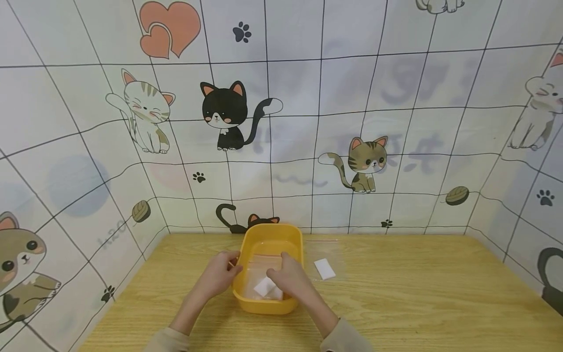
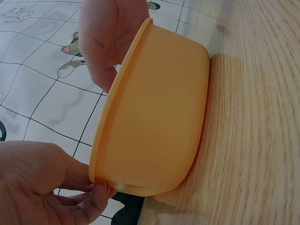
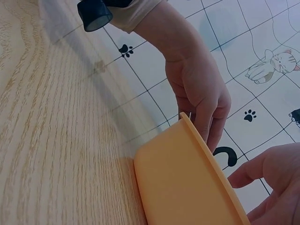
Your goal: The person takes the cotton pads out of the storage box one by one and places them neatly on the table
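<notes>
A yellow plastic basin [image 1: 268,307] stands on the wooden table. My left hand [image 1: 221,274] grips its left rim, as the left wrist view also shows, with the hand [image 2: 42,183] at the rim's edge. Inside the basin lies a clear zip bag [image 1: 252,274] with a white flat piece [image 1: 265,287] in or under it. My right hand [image 1: 290,276] reaches over the right side into the basin, thumb and index finger apart, near the bag. In the right wrist view the rim partly hides the fingers of that hand [image 3: 281,183].
Just right of the basin, another clear zip bag [image 1: 314,249] lies flat on the table [image 1: 418,293], holding a white rectangular piece [image 1: 324,269]. Behind and at the sides hangs a cat-patterned cloth [image 1: 299,146]. The basin's far end is close to the back cloth.
</notes>
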Available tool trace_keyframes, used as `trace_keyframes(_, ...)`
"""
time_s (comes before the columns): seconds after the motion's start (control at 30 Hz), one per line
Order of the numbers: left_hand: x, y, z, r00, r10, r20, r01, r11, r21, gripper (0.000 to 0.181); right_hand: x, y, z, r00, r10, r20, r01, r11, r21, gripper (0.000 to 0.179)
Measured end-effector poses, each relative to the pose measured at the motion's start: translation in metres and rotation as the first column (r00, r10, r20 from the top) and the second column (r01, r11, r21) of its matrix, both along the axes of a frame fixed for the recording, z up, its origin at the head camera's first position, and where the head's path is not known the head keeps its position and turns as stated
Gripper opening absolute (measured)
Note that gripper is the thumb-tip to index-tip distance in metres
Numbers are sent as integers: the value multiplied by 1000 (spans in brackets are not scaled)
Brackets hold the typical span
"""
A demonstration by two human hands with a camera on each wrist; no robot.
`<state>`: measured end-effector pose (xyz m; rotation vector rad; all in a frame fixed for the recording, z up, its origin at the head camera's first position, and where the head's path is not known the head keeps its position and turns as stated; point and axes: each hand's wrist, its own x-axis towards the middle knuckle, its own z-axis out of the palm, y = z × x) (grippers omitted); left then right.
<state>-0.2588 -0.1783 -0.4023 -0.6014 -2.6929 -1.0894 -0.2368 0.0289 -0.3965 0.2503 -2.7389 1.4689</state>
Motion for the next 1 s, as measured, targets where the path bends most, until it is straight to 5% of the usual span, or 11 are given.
trace_keyframes(0.4, 0, 1, 0, 1000, 2, -7, -2, 1000, 7, 20, -2, -2, -1, 996, -84, 2, 84, 994, -71, 71)
trace_keyframes(0.77, 0, -1, -2, 999, 0, -34, 0, 1000, 9, 18, -5, -1, -3, 991, -90, 103, 106, 981, -160, 59)
trace_keyframes(1.0, -1, 1, -1, 999, 38, 21, -38, 999, 4, 15, -6, -2, -5, 994, -39, 104, 60, 976, -210, 53)
